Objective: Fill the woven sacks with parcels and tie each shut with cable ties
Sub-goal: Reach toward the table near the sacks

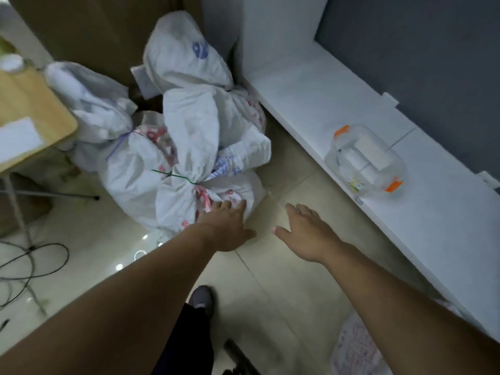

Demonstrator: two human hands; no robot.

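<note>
Both hands were spread and held nothing: the right hand [303, 234] hovered over the floor, the left hand [227, 226] touched the nearest tied sack [216, 196] (green cable tie [186, 180]). A shove could topple the sacks piled behind [189, 77].

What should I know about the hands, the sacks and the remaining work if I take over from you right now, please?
Left hand: open, fingers on the nearest sack.
Right hand: open, above the floor, holding nothing.
Sacks: a pile on the floor in the corner. The nearest is tied with a green tie; the one behind it has a blue tie.
Left: another sack lies at the lower right; its state is unclear.
</note>
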